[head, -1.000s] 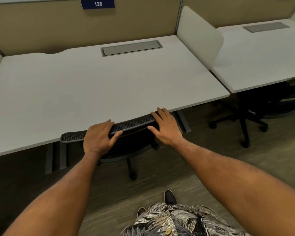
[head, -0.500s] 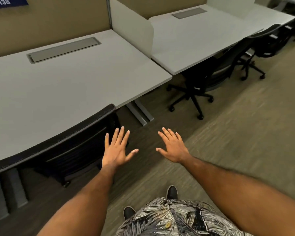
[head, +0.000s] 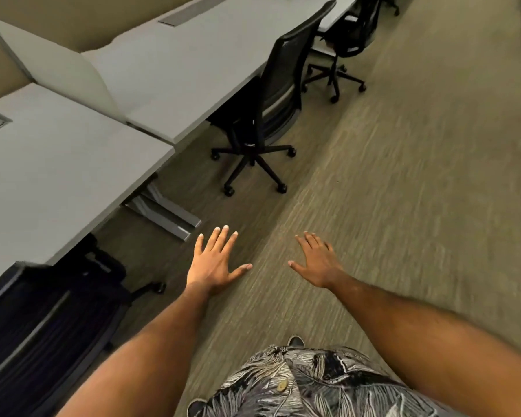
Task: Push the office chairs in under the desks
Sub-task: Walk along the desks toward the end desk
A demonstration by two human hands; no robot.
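Note:
A black mesh office chair [head: 42, 320] sits at the lower left, its back tight against the edge of the near white desk [head: 57, 176]. A second black chair [head: 271, 94] stands at the middle desk [head: 175, 64], its back and wheeled base out on the floor. A third black chair [head: 343, 40] stands further back by the far desk. My left hand [head: 214, 263] and my right hand [head: 316, 260] hover over the carpet with fingers spread, holding nothing and touching no chair.
Grey metal desk feet [head: 166, 212] stick out onto the floor between the first two desks. White divider panels [head: 69, 73] separate the desks. Olive carpet [head: 418, 176] stretches along the right side of the row.
Both hands let go of the first chair's back and opened. The view has swung right along the desk row, so the first chair now lies at the lower left and the second chair is nearer.

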